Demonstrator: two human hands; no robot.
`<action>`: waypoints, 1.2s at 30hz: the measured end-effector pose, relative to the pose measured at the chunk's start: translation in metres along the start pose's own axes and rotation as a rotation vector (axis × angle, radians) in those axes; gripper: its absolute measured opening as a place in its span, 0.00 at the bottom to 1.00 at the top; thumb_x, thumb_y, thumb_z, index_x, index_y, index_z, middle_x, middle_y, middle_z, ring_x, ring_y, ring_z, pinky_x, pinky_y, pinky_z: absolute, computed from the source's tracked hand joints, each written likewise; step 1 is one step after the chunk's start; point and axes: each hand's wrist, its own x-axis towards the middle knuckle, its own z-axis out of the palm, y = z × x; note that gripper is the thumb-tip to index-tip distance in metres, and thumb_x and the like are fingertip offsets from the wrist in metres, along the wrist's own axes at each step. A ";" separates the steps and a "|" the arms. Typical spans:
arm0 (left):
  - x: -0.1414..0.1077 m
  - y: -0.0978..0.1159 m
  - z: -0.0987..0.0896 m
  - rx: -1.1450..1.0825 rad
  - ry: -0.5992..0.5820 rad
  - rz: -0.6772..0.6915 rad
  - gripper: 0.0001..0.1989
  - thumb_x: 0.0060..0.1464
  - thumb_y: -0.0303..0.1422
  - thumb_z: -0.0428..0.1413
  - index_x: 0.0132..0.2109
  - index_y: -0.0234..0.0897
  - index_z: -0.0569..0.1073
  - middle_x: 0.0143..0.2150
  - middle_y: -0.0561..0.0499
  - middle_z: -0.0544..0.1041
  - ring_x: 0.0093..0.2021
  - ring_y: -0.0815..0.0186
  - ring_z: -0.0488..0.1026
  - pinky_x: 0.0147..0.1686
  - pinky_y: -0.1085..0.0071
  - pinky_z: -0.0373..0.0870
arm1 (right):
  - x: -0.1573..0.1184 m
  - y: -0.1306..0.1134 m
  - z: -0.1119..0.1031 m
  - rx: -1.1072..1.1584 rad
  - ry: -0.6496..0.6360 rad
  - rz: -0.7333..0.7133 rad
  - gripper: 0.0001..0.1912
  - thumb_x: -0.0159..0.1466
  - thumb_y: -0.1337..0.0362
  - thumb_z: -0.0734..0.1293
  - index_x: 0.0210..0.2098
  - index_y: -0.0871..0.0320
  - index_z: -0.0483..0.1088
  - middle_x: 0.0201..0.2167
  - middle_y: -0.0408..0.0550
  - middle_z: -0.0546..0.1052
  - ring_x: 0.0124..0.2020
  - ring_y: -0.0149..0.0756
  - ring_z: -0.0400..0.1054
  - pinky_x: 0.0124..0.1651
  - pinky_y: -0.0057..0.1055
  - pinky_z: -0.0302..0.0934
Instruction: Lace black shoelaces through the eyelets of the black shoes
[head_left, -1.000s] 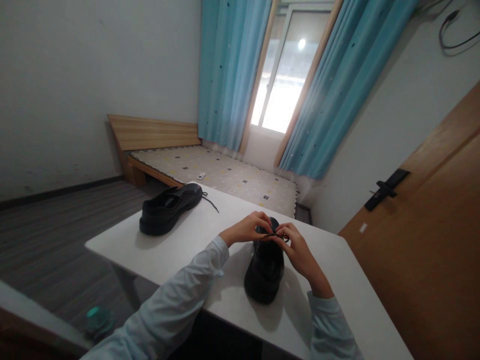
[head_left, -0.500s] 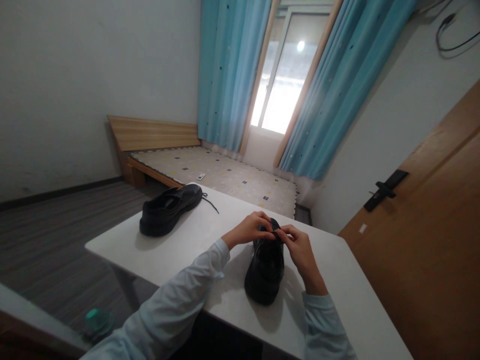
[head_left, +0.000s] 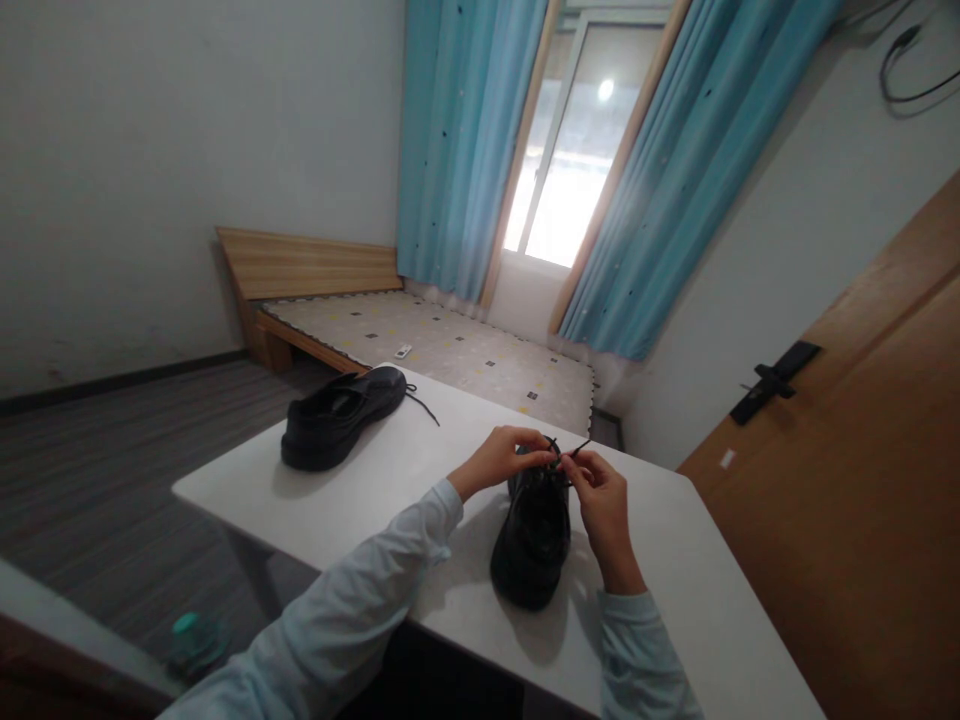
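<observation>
A black lace-up shoe (head_left: 531,540) stands on the white table (head_left: 450,545), its heel toward me and its toe pointing away. Over its front part, my left hand (head_left: 511,455) pinches a black shoelace from the left. My right hand (head_left: 600,492) has the lace between thumb and fingers on the other side, and a lace end (head_left: 581,449) sticks up above it. The fingertips of both hands nearly meet. Part of the toe is hidden behind them. A second black shoe (head_left: 330,420) rests farther left on the table, its lace (head_left: 426,406) trailing off its toe.
Beyond the table is a bed (head_left: 450,345) with a patterned mattress and a small white object (head_left: 403,352) on it. A wooden door (head_left: 847,480) stands at the right. Low on the left, a clear bottle with a green cap (head_left: 185,624) is on the floor.
My right hand has turned slightly, and the lace now stands out above the fingers where it was hardly visible. My left hand stays almost in place. Both shoes have stayed put.
</observation>
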 end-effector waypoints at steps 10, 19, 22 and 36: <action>0.001 0.002 0.003 -0.059 0.140 -0.031 0.10 0.49 0.37 0.59 0.32 0.33 0.78 0.31 0.51 0.79 0.33 0.68 0.73 0.38 0.74 0.67 | -0.007 -0.007 0.006 -0.378 -0.037 -0.251 0.09 0.61 0.60 0.64 0.27 0.57 0.69 0.29 0.46 0.71 0.36 0.38 0.64 0.42 0.36 0.58; 0.001 0.000 0.004 -0.132 0.100 -0.040 0.11 0.46 0.38 0.60 0.31 0.32 0.77 0.31 0.50 0.79 0.34 0.67 0.73 0.39 0.72 0.68 | -0.009 -0.006 0.009 -0.406 -0.042 -0.279 0.09 0.61 0.59 0.63 0.30 0.56 0.71 0.32 0.47 0.68 0.37 0.39 0.63 0.42 0.38 0.60; 0.002 0.001 0.005 -0.215 0.105 -0.019 0.13 0.49 0.39 0.58 0.31 0.31 0.74 0.30 0.50 0.76 0.33 0.68 0.71 0.38 0.72 0.67 | -0.007 -0.001 0.007 -0.398 -0.036 -0.270 0.13 0.56 0.55 0.68 0.38 0.55 0.70 0.38 0.49 0.69 0.43 0.43 0.63 0.48 0.43 0.59; -0.003 0.014 0.015 -0.420 -0.049 -0.054 0.12 0.58 0.41 0.46 0.35 0.37 0.59 0.20 0.57 0.68 0.19 0.74 0.64 0.21 0.79 0.59 | -0.008 0.024 0.017 0.004 -0.169 0.136 0.45 0.41 0.60 0.76 0.55 0.53 0.55 0.50 0.52 0.69 0.48 0.44 0.67 0.52 0.44 0.60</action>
